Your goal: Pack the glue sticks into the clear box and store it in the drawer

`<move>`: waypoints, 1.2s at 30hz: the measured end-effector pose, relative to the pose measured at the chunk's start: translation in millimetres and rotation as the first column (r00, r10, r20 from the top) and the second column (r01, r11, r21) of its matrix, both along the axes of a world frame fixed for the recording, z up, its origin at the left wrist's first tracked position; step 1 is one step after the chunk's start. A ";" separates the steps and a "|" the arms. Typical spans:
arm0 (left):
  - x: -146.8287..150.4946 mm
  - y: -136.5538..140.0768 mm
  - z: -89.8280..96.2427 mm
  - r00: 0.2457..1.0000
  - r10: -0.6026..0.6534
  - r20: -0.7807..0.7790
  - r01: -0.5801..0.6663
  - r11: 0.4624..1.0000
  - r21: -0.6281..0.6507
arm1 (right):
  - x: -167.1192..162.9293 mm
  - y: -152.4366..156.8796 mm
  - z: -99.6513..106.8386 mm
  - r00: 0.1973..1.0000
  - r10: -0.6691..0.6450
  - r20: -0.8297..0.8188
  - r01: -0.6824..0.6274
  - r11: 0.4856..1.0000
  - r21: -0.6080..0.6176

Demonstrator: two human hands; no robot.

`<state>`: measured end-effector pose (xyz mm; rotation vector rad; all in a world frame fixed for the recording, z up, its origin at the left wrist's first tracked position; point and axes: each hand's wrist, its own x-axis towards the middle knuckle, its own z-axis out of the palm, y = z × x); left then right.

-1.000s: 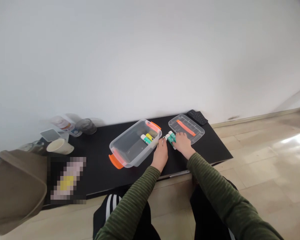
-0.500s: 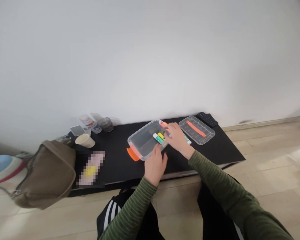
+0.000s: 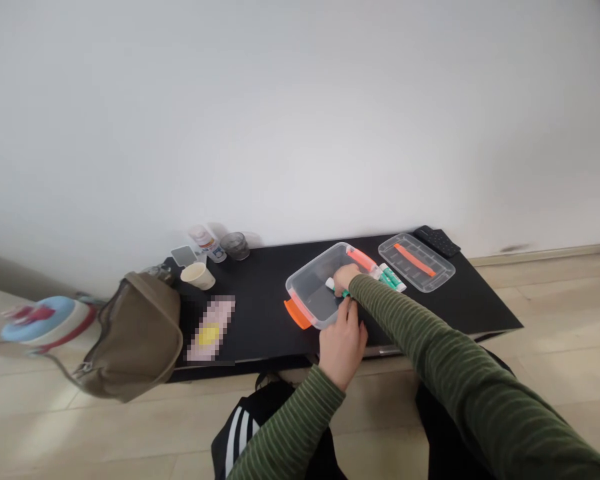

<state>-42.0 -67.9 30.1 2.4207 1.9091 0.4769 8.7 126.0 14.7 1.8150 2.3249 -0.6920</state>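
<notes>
A clear plastic box with orange latches stands without its lid on the black tabletop. My right hand reaches down inside it, fingers curled round a green-and-white stick with a white cap. The hand and sleeve hide most of that stick. My left hand grips the box's near rim, its fingertips close to my right hand. More green-and-white sticks lie just beyond the box's right end, partly behind the right latch and forearm.
The box's clear lid, with an orange handle, lies at the right beside a black keypad-like object. Leftward are a paper cup, a white bottle, a dark glass, a blurred-out packet and a brown bag. A wall rises behind.
My right hand has turned and dipped lower into the box, covering the yellow item seen there before. My left hand stays at the near rim. The whole view has shifted slightly.
</notes>
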 end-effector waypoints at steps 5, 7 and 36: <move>-2.4 8.2 -1.4 0.990 0.077 -0.121 -0.081 0.996 -0.025 | -4.1 -1.7 23.3 0.952 0.259 0.161 -0.236 0.960 -0.152; -6.3 13.5 0.9 0.979 0.105 -0.173 -0.116 0.992 -0.057 | 0.2 -8.1 40.5 0.961 0.252 0.113 -0.249 0.968 -0.034; 36.5 63.0 20.8 0.926 0.207 0.315 -0.148 0.969 -0.199 | 144.3 -113.2 17.7 0.993 0.081 -0.090 -0.021 0.845 0.534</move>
